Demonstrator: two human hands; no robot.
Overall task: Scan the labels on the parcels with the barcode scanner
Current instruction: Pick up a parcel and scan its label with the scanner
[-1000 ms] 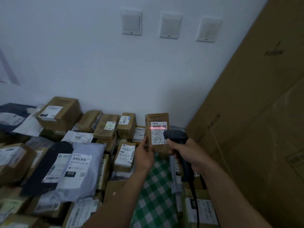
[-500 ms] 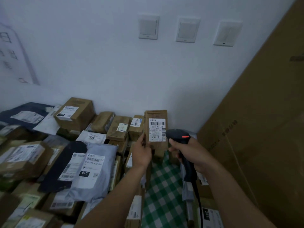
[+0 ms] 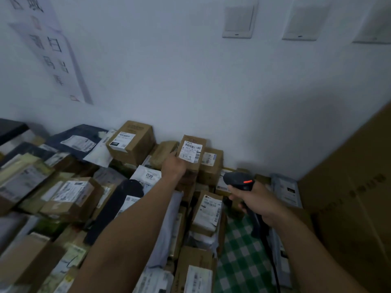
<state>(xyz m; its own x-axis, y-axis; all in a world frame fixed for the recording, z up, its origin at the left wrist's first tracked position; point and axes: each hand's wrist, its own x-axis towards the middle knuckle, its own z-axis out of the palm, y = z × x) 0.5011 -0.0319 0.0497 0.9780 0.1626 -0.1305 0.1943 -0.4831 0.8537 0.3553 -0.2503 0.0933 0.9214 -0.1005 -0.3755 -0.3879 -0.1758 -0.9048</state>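
Dozens of parcels (image 3: 69,193) lie heaped against the white wall (image 3: 190,81), brown cartons mixed with grey and dark mailer bags, most showing white printed labels. A tall flat sheet of cardboard (image 3: 349,197) leans at the right edge of the heap, and a patch of green checked cloth (image 3: 239,250) shows in front of it. At the back of the pile, near the wall, the left hand (image 3: 173,168) grips a small brown carton (image 3: 193,170) by its left side, holding it upright and slightly tilted. Its white label (image 3: 190,152) faces the person: one barcode along the top, another down the right edge, and "3-3" handwritten low down. The right hand (image 3: 256,199) is wrapped round the handle of a black barcode scanner (image 3: 239,181), lower than the carton, to its right and apart from it. An orange strip glows on the scanner's head.
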